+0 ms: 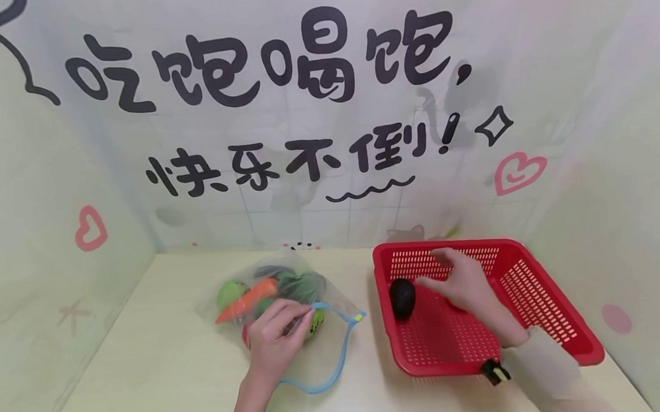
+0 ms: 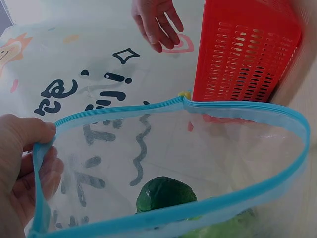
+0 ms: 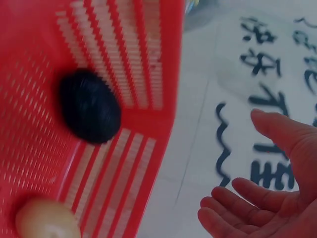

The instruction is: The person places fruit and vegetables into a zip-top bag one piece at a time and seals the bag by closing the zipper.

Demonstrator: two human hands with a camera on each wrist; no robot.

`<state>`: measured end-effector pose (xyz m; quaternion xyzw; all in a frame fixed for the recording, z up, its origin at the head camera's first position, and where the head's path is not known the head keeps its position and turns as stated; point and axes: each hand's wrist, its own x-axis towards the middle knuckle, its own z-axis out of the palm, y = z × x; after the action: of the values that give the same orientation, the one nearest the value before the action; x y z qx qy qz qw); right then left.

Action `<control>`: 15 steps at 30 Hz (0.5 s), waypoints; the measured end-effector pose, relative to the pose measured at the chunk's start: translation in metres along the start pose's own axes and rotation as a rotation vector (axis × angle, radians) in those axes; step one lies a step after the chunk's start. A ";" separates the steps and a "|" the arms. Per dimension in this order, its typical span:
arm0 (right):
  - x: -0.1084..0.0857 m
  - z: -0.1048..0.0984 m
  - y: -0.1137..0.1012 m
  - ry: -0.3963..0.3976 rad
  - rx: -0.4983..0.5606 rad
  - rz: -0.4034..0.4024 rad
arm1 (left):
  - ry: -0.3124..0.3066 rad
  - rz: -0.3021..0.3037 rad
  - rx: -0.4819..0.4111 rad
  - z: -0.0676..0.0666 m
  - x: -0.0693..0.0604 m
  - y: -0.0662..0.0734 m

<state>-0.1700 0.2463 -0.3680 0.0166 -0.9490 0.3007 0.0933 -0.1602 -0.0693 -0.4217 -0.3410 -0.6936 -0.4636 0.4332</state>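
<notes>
Head view: 1 clear zip bag (image 1: 317, 391), 7 o'clock; in it 1 orange carrot (image 1: 248, 302), ≥3 green items (image 1: 230, 293) (overlap, exact no. unclear). L hand (image 1: 280, 333) pinches bag's blue rim. 1 red basket (image 1: 438, 343), 4 o'clock. R hand (image 1: 467, 286) over it, fingers apart, grasping nothing. 1 black ovoid (image 1: 402, 298), basket's 9 o'clock.

L wrist view: bag mouth agape; L hand 8 o'clock; 1 dk green item (image 2: 166, 194), 6 o'clock; basket 2 o'clock.

R wrist view: R hand 4 o'clock, empty. Basket: 2 seen, black ovoid 9 o'clock, 1 pale round item (image 3: 47, 220) 7–8.

Step (judged): transfer betw. bag & basket, direction unclear; next calls for R fingers closing round 1 item.
</notes>
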 end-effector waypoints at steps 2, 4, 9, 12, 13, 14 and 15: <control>0.010 -0.006 0.012 -0.037 -0.036 0.040 | -0.003 -0.004 0.000 0.000 -0.001 0.000; 0.019 -0.010 0.023 -0.071 -0.071 0.063 | -0.005 -0.011 -0.001 -0.001 -0.001 0.001; 0.035 -0.013 0.042 -0.133 -0.145 0.091 | 0.001 -0.014 0.001 -0.001 -0.001 0.001; 0.041 -0.010 0.052 -0.165 -0.166 0.114 | 0.004 -0.011 0.003 -0.002 -0.001 0.001; 0.043 -0.009 0.056 -0.178 -0.165 0.122 | 0.004 -0.011 0.004 -0.002 -0.001 0.001; 0.045 -0.008 0.059 -0.193 -0.151 0.134 | 0.004 -0.010 0.003 -0.002 -0.001 0.001; 0.046 -0.006 0.063 -0.215 -0.139 0.146 | 0.004 -0.009 0.002 -0.002 -0.001 0.001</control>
<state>-0.2200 0.3026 -0.3904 -0.0267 -0.9708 0.2365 -0.0299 -0.1583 -0.0713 -0.4221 -0.3367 -0.6947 -0.4655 0.4328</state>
